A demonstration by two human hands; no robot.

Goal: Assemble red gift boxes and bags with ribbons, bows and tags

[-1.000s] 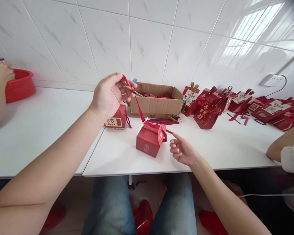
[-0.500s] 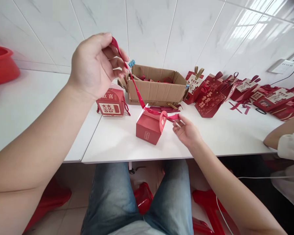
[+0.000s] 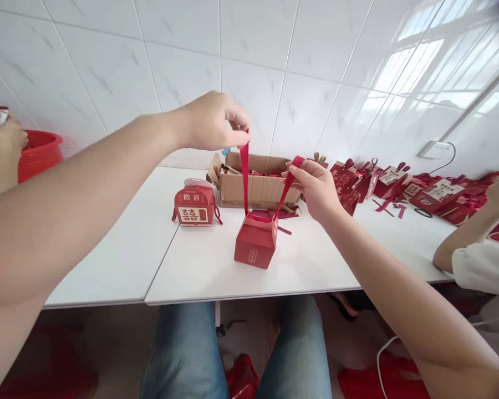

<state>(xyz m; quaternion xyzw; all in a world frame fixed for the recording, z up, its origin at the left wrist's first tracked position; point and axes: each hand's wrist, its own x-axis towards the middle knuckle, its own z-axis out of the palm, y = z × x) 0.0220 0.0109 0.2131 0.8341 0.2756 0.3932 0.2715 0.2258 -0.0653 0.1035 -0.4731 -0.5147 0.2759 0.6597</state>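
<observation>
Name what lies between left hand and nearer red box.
In the head view, a red ribbon runs from the left hand down to the box.

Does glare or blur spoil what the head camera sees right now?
Not much. Head view: window glare washes out the upper right of the tiled wall; the plain red box looks fairly sharp, with a faint, soft shadow on the white table; the floor is dim; things look stretched toward the edges.

I sit in a small packing workshop: red gift boxes [image 3: 399, 183] crowd my long white surface [image 3: 316, 260].
</observation>
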